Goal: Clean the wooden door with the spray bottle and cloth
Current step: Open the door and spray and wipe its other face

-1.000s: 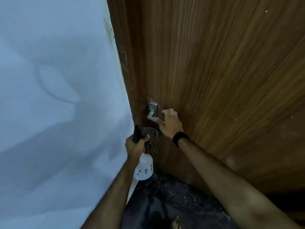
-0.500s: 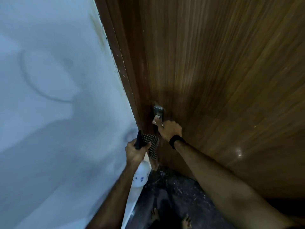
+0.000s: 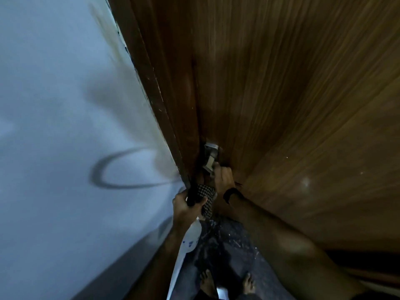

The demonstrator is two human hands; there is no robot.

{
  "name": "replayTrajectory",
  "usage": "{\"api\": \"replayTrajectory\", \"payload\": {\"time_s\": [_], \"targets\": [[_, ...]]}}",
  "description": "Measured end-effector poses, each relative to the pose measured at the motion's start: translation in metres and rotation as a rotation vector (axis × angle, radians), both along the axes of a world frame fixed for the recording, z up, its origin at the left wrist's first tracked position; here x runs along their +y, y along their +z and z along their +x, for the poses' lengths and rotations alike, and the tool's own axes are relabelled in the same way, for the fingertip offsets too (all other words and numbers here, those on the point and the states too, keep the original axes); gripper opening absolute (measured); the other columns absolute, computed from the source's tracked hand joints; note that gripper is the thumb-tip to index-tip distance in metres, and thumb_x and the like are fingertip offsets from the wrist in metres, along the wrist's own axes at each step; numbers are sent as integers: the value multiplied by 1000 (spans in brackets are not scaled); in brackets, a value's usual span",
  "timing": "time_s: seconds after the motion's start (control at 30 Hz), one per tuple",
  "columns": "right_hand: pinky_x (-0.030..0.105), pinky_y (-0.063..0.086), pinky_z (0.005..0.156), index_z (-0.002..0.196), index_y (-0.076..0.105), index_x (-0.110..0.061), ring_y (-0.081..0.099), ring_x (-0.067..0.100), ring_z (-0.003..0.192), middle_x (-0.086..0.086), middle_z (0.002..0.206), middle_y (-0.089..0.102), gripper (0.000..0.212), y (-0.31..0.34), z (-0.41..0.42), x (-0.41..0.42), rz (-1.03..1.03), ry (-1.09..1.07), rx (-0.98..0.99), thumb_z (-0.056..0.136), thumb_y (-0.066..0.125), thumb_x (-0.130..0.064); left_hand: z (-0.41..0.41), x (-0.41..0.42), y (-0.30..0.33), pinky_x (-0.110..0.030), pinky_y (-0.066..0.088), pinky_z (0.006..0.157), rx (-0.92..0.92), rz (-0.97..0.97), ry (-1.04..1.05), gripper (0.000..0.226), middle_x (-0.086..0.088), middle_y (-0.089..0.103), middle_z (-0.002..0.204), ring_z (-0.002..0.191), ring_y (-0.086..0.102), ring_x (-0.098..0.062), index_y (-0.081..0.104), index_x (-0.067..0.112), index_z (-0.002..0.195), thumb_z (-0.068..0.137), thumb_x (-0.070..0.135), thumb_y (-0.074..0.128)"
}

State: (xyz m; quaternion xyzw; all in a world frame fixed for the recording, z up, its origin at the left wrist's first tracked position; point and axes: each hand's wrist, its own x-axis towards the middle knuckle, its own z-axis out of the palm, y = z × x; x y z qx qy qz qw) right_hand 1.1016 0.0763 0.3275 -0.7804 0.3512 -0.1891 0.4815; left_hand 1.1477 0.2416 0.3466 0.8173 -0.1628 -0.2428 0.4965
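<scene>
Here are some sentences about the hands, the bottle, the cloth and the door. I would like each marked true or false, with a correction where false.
1. The left hand holds the spray bottle and the checked cloth together. True.
2. The right hand wipes the wooden door with the cloth. False: it is at the metal door handle, without the cloth.
3. A dark band is on the right wrist. True.
4. The person wears shoes. False: both feet are bare.
</scene>
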Motion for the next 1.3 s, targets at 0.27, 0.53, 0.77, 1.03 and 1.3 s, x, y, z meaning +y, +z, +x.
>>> {"api": "replayTrajectory", "payload": {"time_s": [0.27, 0.53, 0.77, 1.03, 1.3], "targets": [[39, 31, 98, 132, 47, 5, 50, 41, 118, 28, 127, 53, 31, 23, 29, -57, -28, -30, 318, 107, 34, -9, 4, -31, -8, -32, 53, 98, -33, 78, -48, 49, -15, 74, 115, 108, 68, -25, 71, -2, 119, 76, 14, 88], [44, 39, 100, 132, 46, 3, 52, 43, 124, 30, 136, 53, 39, 53, 61, -145, -12, -134, 428, 109, 24, -18, 5, -96, -12, -27, 54, 70, -54, 66, -137, 26, -13, 76, 86, 82, 70, -23, 74, 0, 92, 76, 16, 87], [36, 40, 104, 130, 62, -4, 54, 34, 128, 20, 140, 57, 60, 98, 75, -228, -57, -149, 594, 107, 20, -40, 8, -178, 7, -22, 42, 57, 1, 102, -33, 26, -5, 66, 68, 67, 61, -19, 64, 5, 74, 79, 21, 84], [39, 40, 106, 131, 61, -4, 54, 35, 129, 22, 140, 56, 54, 104, 79, -312, 41, -117, 571, 107, 22, -33, 34, -275, 5, -40, 58, 64, -56, 145, 26, 34, -2, 72, 70, 73, 70, -22, 70, 11, 74, 66, 43, 81], [38, 40, 99, 124, 62, 3, 55, 39, 124, 26, 132, 60, 54, 77, 82, -382, 64, -230, 471, 109, 25, -33, 68, -377, 2, -37, 55, 65, -83, 219, 13, 27, -7, 71, 73, 72, 67, -23, 70, 9, 75, 73, 29, 88]]}}
